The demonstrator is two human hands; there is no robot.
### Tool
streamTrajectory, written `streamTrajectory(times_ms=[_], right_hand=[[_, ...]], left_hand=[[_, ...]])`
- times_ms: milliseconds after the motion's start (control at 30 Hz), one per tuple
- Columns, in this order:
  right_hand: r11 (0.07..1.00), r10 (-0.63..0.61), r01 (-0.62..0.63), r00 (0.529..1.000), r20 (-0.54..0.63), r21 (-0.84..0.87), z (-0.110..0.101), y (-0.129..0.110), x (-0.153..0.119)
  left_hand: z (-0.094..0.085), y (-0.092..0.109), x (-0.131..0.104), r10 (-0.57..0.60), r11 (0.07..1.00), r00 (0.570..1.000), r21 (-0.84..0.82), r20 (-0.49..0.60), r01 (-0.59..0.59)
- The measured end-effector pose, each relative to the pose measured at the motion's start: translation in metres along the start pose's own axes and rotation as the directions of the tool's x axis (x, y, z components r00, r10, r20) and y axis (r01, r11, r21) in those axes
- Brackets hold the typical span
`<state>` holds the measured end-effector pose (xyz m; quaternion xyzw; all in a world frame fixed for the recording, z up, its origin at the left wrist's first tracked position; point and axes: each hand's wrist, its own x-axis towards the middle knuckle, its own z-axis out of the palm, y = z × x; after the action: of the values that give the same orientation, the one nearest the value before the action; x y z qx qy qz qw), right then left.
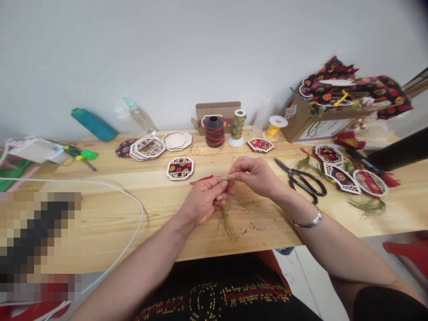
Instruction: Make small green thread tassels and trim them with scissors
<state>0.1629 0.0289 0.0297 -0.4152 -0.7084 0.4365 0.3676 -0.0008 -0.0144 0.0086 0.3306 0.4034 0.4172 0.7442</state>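
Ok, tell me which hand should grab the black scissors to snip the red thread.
Right, probably. The black scissors lie just beyond the right hand, on its side of the table. The left hand is farther away and pinches the green tassel with the red thread, so it is better kept holding.

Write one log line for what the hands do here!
left hand: pinches green tassel | right hand: pinches red thread | scissors: lying right of hands
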Motion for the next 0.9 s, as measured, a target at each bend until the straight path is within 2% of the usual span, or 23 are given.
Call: streamTrajectory(times_ms=[300, 367, 433, 500, 600, 767, 900], right_hand=[[1.0, -0.01, 0.01, 1.0, 0.001, 0.009, 0.003, 0.003, 0.0], [0.998, -0.034, 0.033, 0.999, -0.024, -0.052, 0.001, 0.005, 0.001], [0.973, -0.081, 0.062, 0.994, -0.077, -0.222, -0.002, 0.009, 0.002], [0.883, -0.093, 0.048, 0.993, -0.074, -0.467, -0.005, 0.012, 0.002], [0.682, 0.026, 0.02, 0.998, 0.051, -0.731, -0.003, 0.013, 0.0], [0.45, 0.095, 0.112, 0.981, 0.172, -0.886, 0.011, 0.003, -0.007], [0.374, 0.127, 0.145, 0.97, 0.205, -0.916, 0.021, -0.006, -0.01]], left_hand=[[-0.002, -0.001, 0.0, 0.02, 0.998, 0.999, 0.059, -0.042, -0.018], [-0.003, -0.001, 0.001, 0.053, 0.997, 0.996, 0.055, -0.069, -0.049], [-0.003, 0.0, 0.001, 0.088, 0.996, 0.991, 0.039, -0.105, -0.084], [-0.003, 0.002, 0.002, 0.113, 0.994, 0.982, 0.018, -0.151, -0.112], [-0.002, 0.004, 0.002, 0.129, 0.991, 0.968, -0.01, -0.214, -0.135], [-0.002, 0.006, 0.003, 0.144, 0.987, 0.958, -0.03, -0.249, -0.156], [-0.004, 0.004, 0.004, 0.147, 0.985, 0.959, -0.05, -0.242, -0.164]])
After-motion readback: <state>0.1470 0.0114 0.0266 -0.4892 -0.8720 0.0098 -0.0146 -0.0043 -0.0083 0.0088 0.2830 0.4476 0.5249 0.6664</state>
